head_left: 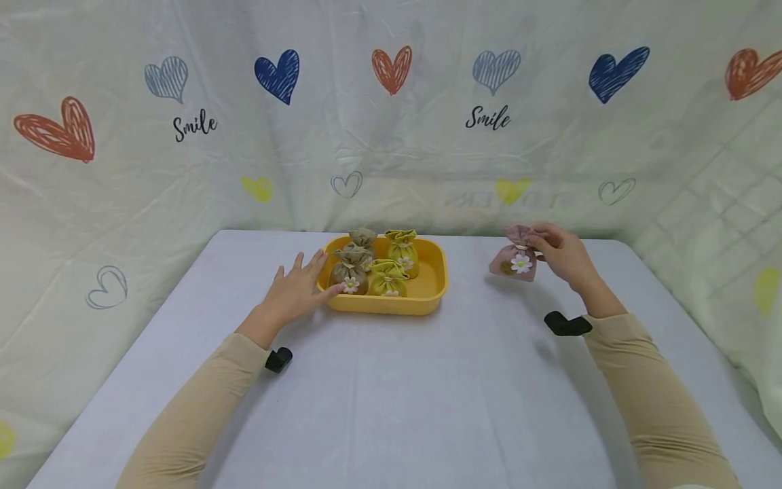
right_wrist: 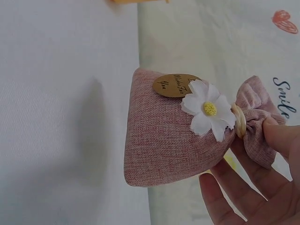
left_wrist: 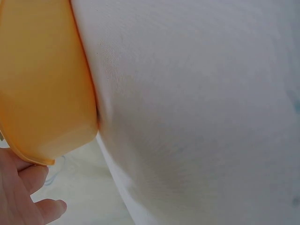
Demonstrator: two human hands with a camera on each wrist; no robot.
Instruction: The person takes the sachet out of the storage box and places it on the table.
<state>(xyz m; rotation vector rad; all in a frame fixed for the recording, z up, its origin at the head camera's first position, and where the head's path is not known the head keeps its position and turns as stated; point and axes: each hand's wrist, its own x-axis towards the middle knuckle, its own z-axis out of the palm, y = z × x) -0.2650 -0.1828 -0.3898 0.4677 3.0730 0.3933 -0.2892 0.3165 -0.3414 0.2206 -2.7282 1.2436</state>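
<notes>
A pink cloth pouch [head_left: 512,263] with a white daisy and a brown oval tag hangs from my right hand [head_left: 567,258], which pinches its gathered neck. In the right wrist view the pouch [right_wrist: 164,136] is held above the table, its shadow beside it. My left hand [head_left: 296,288] rests at the left end of a yellow tray [head_left: 421,307], fingers spread along the rim. Two grey-brown pouches [head_left: 349,272] and two yellow-green pouches [head_left: 400,252] stand in the tray's left and middle part. In the left wrist view, fingers touch the tray's rim [left_wrist: 51,161].
The table [head_left: 391,401] has a white cover. Behind it hangs a pale curtain [head_left: 427,149] printed with hearts and the word Smile. The tray's right end shows bare yellow floor. A black strap [head_left: 568,324] sits at my right wrist.
</notes>
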